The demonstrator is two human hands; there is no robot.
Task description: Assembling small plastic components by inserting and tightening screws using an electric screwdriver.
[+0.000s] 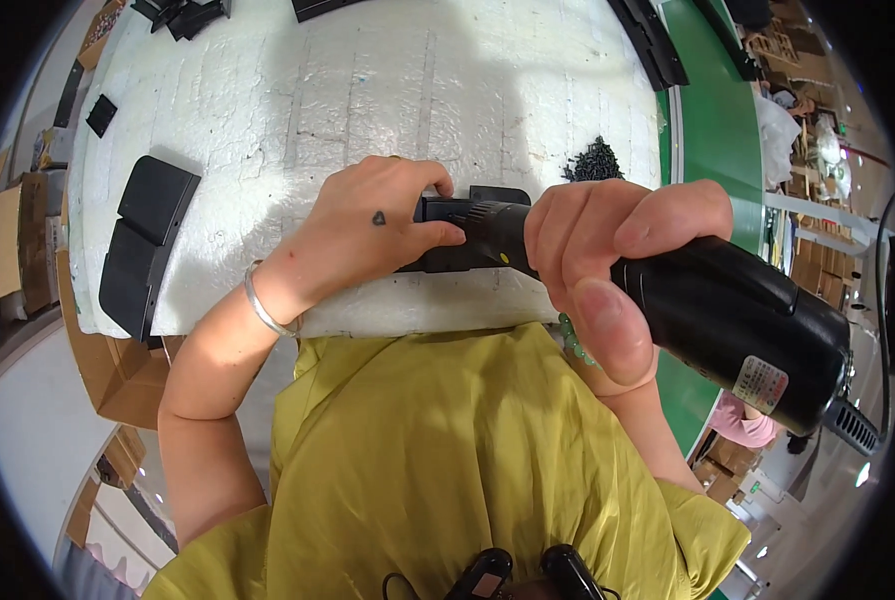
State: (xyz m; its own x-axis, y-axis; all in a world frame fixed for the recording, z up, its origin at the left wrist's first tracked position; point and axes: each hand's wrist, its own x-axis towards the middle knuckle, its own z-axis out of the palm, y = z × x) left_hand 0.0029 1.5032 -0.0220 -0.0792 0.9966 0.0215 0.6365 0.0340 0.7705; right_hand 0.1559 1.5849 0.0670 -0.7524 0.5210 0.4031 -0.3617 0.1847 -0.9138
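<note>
Centre of the frame: your left hand is closed over a small black plastic part, thumb along its near side and fingers curled over the far edge, pinning it to the white foam-topped bench. Your right hand is wrapped tight around the barrel of a black electric screwdriver, which runs from the lower right of the frame up to centre; its nose meets the black part just right of your left thumb, though the tip itself is hidden between the hands. A silver bangle sits on your left wrist; green beads show under your right wrist. Just above your right hand, upper centre-right, lies a heap of small black screws on the foam, apart from the part. Left of frame, two black moulded housings rest at the bench's edge, one behind the other, well apart from your hands. More black pieces sit along the top rim. A green conveyor belt curves down the right side. Cardboard boxes stand below the bench at lower left. Your yellow-green shirt fills the bottom.
</note>
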